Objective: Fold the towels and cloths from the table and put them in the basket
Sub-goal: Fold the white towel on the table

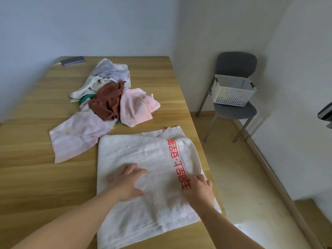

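A white towel point(143, 153) with a band of red characters lies folded over on the near right part of the wooden table point(32, 173). My left hand point(128, 182) rests flat on its middle, fingers spread. My right hand point(198, 190) lies on the towel by its right edge, beside the red lettering, fingers bent; whether they pinch the cloth cannot be told. Further back lies a heap of cloths: a pale pink one point(75, 137) spread flat, a brown one point(107, 101), a pink towel point(136, 106), and white and lilac ones point(107, 72). The white perforated basket point(232, 91) stands on a chair.
The grey chair point(235, 65) with the basket stands right of the table, against the wall. A dark phone point(72, 60) lies at the table's far left corner. The table's right edge runs close to the towel. A dark object point(326, 112) juts in at the right frame edge.
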